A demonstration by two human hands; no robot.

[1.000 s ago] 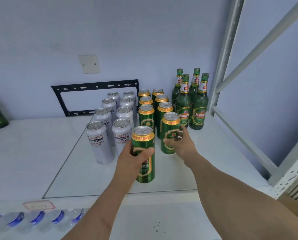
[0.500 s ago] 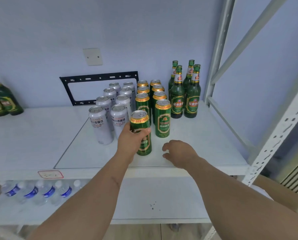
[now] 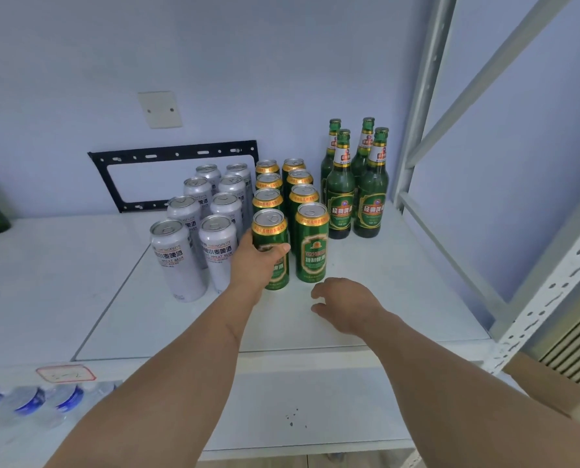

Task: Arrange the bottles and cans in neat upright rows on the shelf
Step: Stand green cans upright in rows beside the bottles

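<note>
Head view: left hand [image 3: 258, 261] wrapped round green can [image 3: 271, 246], upright on shelf [image 3: 400, 292], front of left green column, beside silver cans [image 3: 200, 228]. Right hand [image 3: 344, 304] loose, empty, just above shelf. Step looks like seating last green can; next: let go, square it with neighbour [image 3: 311, 241]. Bottles [image 3: 354, 184] at back right. White board, blue wall [image 3: 281, 62], grey frame [image 3: 420, 106].
</note>
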